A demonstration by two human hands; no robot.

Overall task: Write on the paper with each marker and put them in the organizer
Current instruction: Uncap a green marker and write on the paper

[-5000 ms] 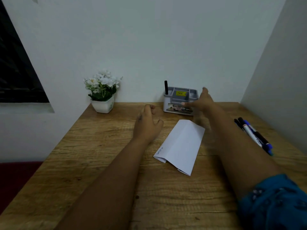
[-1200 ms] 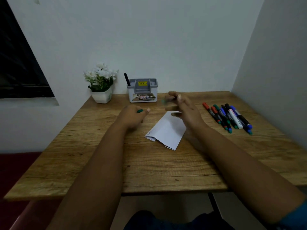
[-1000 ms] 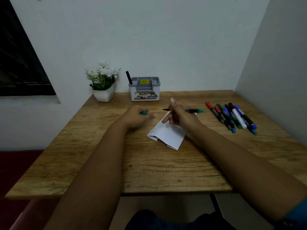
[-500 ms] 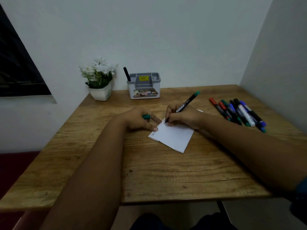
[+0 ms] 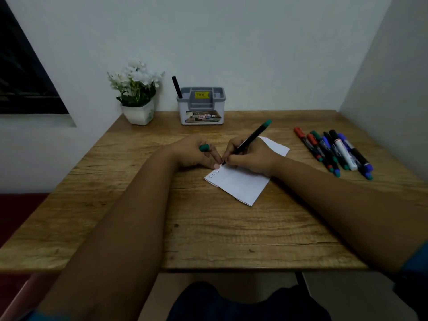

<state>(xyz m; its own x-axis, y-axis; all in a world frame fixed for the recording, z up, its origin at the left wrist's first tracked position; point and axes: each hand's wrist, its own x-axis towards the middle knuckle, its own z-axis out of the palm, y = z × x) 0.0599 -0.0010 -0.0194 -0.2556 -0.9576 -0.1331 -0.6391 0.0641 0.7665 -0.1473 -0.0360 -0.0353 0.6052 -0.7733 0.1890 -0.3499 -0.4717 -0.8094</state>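
**Green marker down on the paper's near-left edge**

Against the frame 0.5 s ago, the right hand [image 5: 251, 158] has slid the green marker [image 5: 249, 141] a little toward the left hand [image 5: 196, 154], its tip now on the left edge of the folded paper [image 5: 240, 181], just above a short line of writing. The right fingers grip the barrel; the marker's green end tilts up toward the organizer [image 5: 201, 106]. The left fingers curl round the green cap [image 5: 204, 148], with 1 fingertip pressing the paper's edge as before.

The writing is too small to read. The right hand covers the paper's middle. 1 black marker [image 5: 176, 86] stands in the organizer's left slot. A bundle of markers [image 5: 333, 151] lies on the counter [image 5: 208, 228] to the right; they overlap, so their count is unclear.
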